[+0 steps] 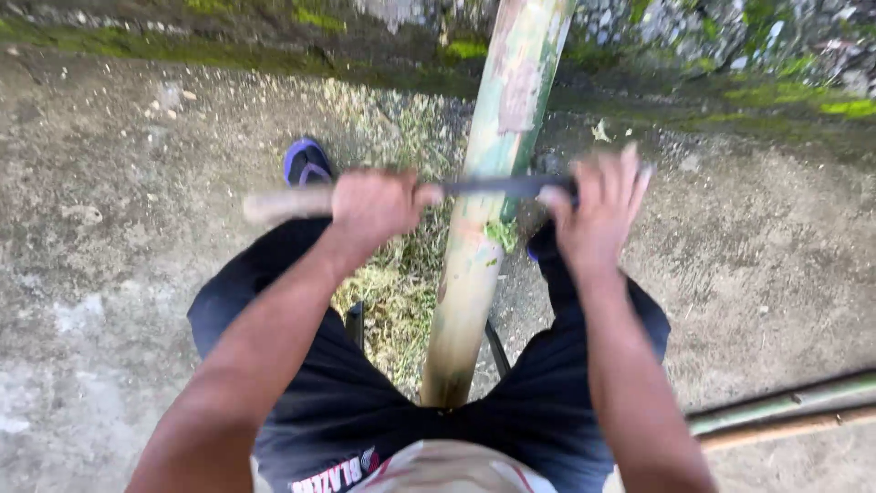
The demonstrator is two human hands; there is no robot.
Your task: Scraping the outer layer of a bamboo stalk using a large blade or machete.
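A thick green bamboo pole [484, 192] runs from between my knees up and away across the ground. A long knife lies crosswise over it. My left hand [372, 206] is closed around the knife's pale wooden handle [283, 204], left of the pole. My right hand [598, 212] presses on the far end of the dark blade [497, 186], right of the pole, fingers spread over its back. The blade rests against the pole's skin. Green and pale shavings [401, 274] lie under the pole.
I sit in dark shorts with legs either side of the pole; a purple sandal [306, 162] shows at left. Two thinner bamboo poles [785, 411] lie at lower right. The ground is bare concrete, with a mossy stone edge [803, 100] at the far side.
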